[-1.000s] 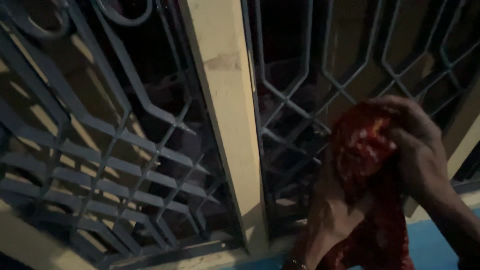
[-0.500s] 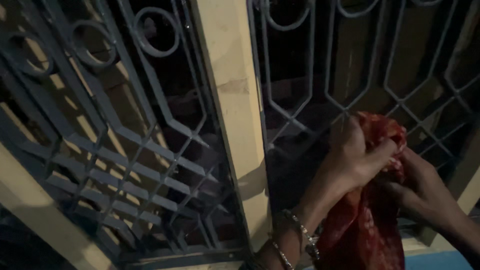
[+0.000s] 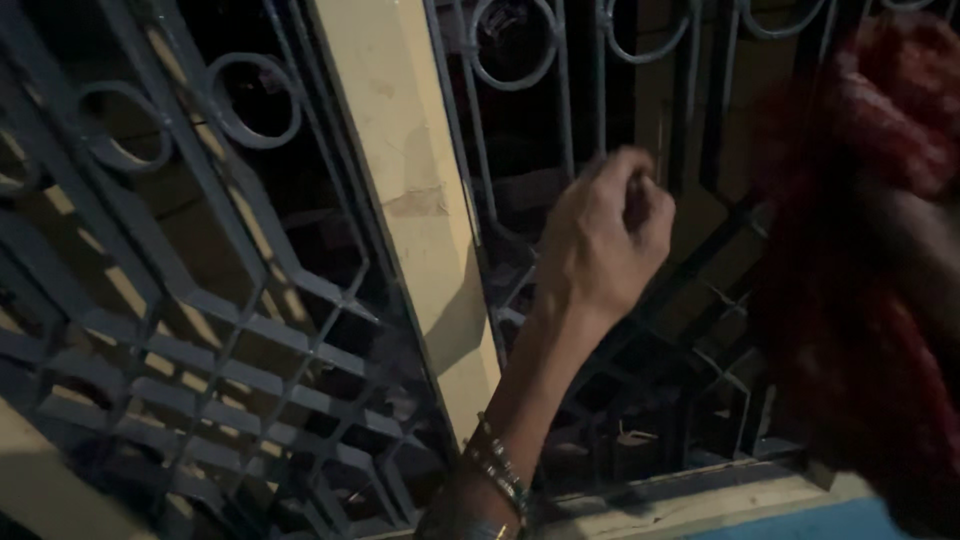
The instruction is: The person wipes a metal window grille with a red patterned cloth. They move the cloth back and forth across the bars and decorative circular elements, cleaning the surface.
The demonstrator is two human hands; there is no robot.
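My left hand (image 3: 605, 240) is raised in front of the metal window grille (image 3: 250, 330), fingers curled into a loose fist with nothing visible in it. Several bangles (image 3: 495, 470) ring its wrist. A red patterned cloth (image 3: 860, 130) hangs blurred and very close at the right edge. My right hand (image 3: 915, 250) shows only as a blurred skin-coloured shape against the cloth, seemingly holding it up. The left hand is apart from the cloth, a little to its left.
A cream-painted pillar (image 3: 410, 190) divides two grey grille panels with rings and diagonal bars. A pale sill (image 3: 690, 505) runs below the right panel, with a blue surface (image 3: 800, 525) under it. It is dark behind the bars.
Both hands were bunched on the red cloth low at the right. My left hand has let go and moved left, closed, while the cloth has risen to the right edge.
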